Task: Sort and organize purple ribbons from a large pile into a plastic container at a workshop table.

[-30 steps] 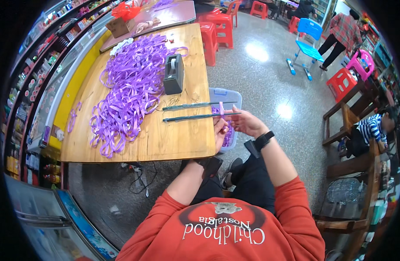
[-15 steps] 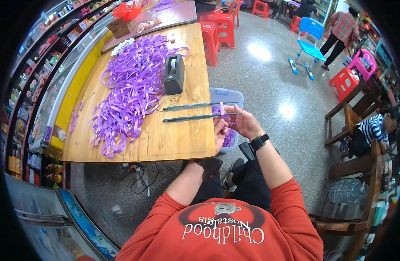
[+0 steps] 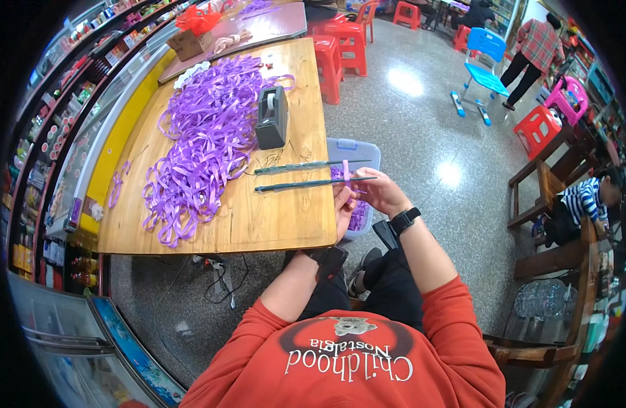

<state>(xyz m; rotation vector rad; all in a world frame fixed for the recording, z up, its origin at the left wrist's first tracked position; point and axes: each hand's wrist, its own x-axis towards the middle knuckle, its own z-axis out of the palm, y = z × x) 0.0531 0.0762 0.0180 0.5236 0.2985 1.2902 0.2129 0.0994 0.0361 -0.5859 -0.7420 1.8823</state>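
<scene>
Two dark thin rods (image 3: 296, 184) lie side by side on the wooden table (image 3: 279, 221), their ends jutting past its right edge. A strip of purple ribbon (image 3: 346, 170) crosses the jutting ends. My right hand (image 3: 384, 192) is closed at the nearer rod, thumb and fingers pinching the ribbon beside it. Just below, my left hand (image 3: 343, 209) has its fingers closed together at the ribbon's lower part; their tips are partly hidden. Under both hands stands a pale plastic bin (image 3: 373, 153) with purple ribbon pieces (image 3: 358, 216) inside.
A big heap of purple ribbon (image 3: 204, 143) covers the table's middle, next to a black tape dispenser (image 3: 271, 119). Red stools (image 3: 352, 46) and a blue chair (image 3: 488, 76) stand beyond. A child (image 3: 580, 207) sits at the right; another person (image 3: 534, 51) stands farther off.
My right fingers have drawn together and shifted slightly down at the nearer rod. The ribbon across the rods now looks narrower and straighter. My left hand has hardly moved.
</scene>
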